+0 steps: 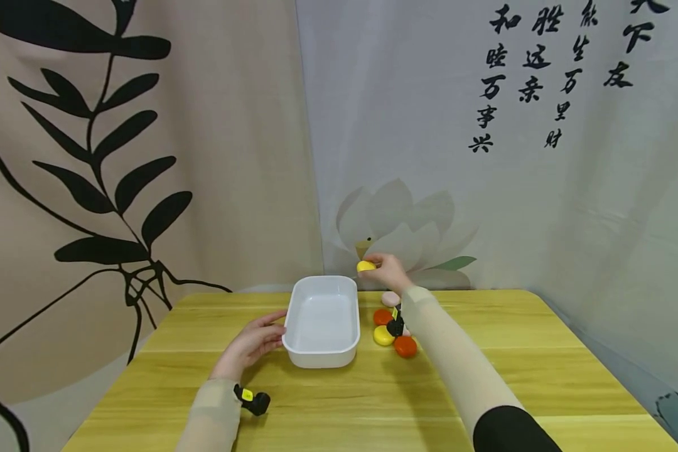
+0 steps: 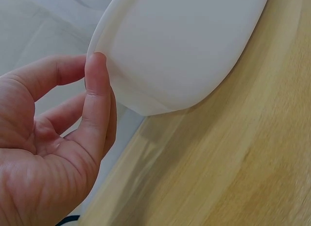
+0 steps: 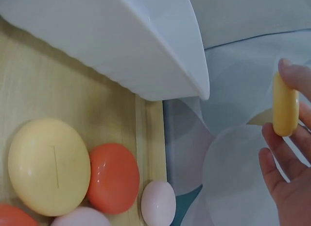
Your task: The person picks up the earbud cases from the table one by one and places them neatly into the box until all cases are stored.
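Wd tbl (image 1: 328,408), printed bg cloth (image 1: 248,138)

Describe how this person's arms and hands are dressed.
The left hand and right hand are bare. Pale beige sleeves cover both forearms; the right one meets black material farther up. A small black device with a yellow marking sits at each wrist.

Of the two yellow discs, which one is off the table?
The held yellow disc, pinched by the right hand; the other yellow disc lies on the table beside two red-orange discs.
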